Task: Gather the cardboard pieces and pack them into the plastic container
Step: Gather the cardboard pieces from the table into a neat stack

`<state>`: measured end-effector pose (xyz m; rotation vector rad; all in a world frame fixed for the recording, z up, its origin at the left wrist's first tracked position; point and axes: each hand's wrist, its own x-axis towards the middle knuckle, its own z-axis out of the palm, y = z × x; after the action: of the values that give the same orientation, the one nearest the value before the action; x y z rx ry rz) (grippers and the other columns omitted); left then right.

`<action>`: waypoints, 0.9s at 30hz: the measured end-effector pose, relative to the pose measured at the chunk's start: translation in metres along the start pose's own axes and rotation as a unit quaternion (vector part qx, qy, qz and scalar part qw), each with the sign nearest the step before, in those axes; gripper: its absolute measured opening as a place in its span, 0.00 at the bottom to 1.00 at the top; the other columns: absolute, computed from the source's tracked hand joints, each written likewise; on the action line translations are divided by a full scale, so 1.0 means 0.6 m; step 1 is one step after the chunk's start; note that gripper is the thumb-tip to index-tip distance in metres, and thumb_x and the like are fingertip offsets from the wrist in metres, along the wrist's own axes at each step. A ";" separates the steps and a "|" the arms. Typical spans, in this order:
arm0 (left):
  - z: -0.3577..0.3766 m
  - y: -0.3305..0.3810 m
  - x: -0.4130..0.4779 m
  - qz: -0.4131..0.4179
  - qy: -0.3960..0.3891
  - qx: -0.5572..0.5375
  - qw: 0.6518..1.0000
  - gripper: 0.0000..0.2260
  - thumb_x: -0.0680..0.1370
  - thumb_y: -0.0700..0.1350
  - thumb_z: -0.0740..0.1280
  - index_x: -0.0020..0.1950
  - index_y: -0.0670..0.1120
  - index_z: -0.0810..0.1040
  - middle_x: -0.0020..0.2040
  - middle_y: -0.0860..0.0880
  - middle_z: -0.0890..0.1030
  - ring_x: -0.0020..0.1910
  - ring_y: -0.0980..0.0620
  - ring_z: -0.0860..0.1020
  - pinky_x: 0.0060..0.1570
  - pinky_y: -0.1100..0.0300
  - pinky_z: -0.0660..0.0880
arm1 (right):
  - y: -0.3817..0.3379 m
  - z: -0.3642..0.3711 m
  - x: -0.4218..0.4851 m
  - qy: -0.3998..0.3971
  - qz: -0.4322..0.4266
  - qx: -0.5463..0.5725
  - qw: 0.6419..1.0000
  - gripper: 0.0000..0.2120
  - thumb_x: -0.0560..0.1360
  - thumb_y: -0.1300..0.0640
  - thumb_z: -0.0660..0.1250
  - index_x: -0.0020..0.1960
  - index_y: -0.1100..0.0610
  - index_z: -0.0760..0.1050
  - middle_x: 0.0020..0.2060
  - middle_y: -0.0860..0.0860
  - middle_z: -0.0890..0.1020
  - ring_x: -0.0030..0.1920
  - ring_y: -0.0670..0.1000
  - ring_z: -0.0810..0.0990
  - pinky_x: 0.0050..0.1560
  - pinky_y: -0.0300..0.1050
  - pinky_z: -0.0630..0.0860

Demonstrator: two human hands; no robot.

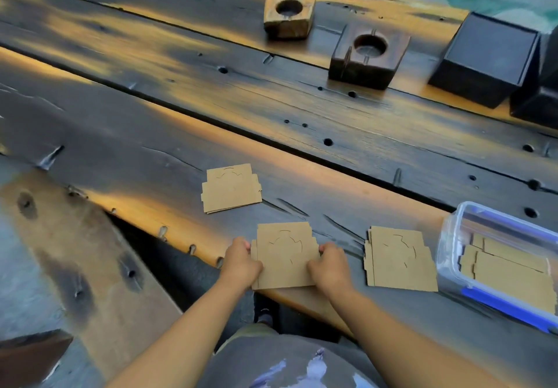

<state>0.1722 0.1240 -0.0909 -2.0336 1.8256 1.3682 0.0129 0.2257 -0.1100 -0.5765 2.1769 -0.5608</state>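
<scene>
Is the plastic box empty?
No. The plastic container has no lid on, and flat cardboard pieces already lie inside.

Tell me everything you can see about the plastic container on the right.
The plastic container is a clear, rectangular box with rounded corners and blue strips along its rim. It sits open and lidless on the wooden table, at the right edge of the view, partly cut off. Flat brown cardboard pieces already lie inside. A loose stack of cardboard lies just left of it; whether they touch is unclear. Neither hand touches it.
</scene>
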 end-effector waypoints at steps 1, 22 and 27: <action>-0.007 -0.004 -0.007 -0.001 0.012 -0.008 1.000 0.14 0.70 0.36 0.71 0.50 0.44 0.69 0.53 0.43 0.80 0.49 0.46 0.79 0.47 0.52 0.77 | -0.007 0.001 0.003 -0.009 -0.013 -0.003 1.000 0.09 0.69 0.64 0.61 0.39 0.51 0.68 0.47 0.53 0.78 0.43 0.53 0.74 0.32 0.41 0.65; -0.181 -0.027 0.133 0.003 0.073 -0.066 0.995 0.11 0.74 0.38 0.69 0.50 0.49 0.71 0.54 0.45 0.80 0.52 0.46 0.80 0.48 0.53 0.78 | -0.235 0.071 0.090 -0.092 -0.059 -0.081 0.991 0.01 0.71 0.61 0.60 0.43 0.57 0.70 0.37 0.52 0.75 0.37 0.53 0.72 0.34 0.46 0.65; -0.218 -0.011 0.207 0.030 0.050 -0.060 0.996 0.13 0.73 0.37 0.68 0.42 0.53 0.69 0.50 0.45 0.80 0.50 0.46 0.80 0.41 0.56 0.75 | -0.290 0.093 0.136 -0.071 -0.031 -0.075 0.994 0.08 0.71 0.60 0.58 0.48 0.61 0.73 0.42 0.55 0.79 0.40 0.54 0.75 0.39 0.49 0.72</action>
<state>0.2349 -0.0454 -0.0964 -2.1604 1.9033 1.4502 0.0474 0.0293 -0.0923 -0.7442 2.0839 -0.3781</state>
